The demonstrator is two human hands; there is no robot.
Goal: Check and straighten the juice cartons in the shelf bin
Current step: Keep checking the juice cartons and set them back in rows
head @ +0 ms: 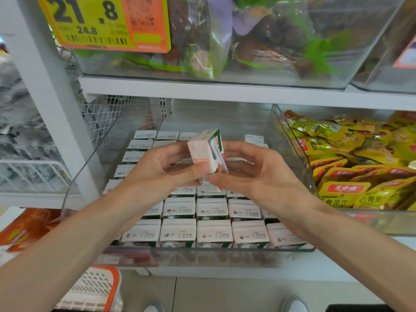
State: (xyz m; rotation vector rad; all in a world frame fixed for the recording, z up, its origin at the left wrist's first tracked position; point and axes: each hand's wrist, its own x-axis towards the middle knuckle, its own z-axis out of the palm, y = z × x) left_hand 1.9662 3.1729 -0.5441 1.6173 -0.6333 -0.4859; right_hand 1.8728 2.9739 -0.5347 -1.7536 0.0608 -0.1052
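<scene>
While I watch through the head camera, the left hand [157, 167] and the right hand [254, 174] hold one juice carton [202, 154] tilted in the air above the clear bin [202, 258] on the white shelf [326, 265]. The left fingers [177, 147] curl round the carton's left side, thumb pressed on its near face; the right thumb and fingers are clamped on its lower right corner. A white straw [218, 155] runs down the side facing me. Below, the other cartons [213, 233] stand upright in tidy rows, date stamps on their tops. Yellow snack packets [351, 158] fill the neighbouring bin on the right. A yellow and orange price tag [103, 21] reading 21.8 hangs above.
</scene>
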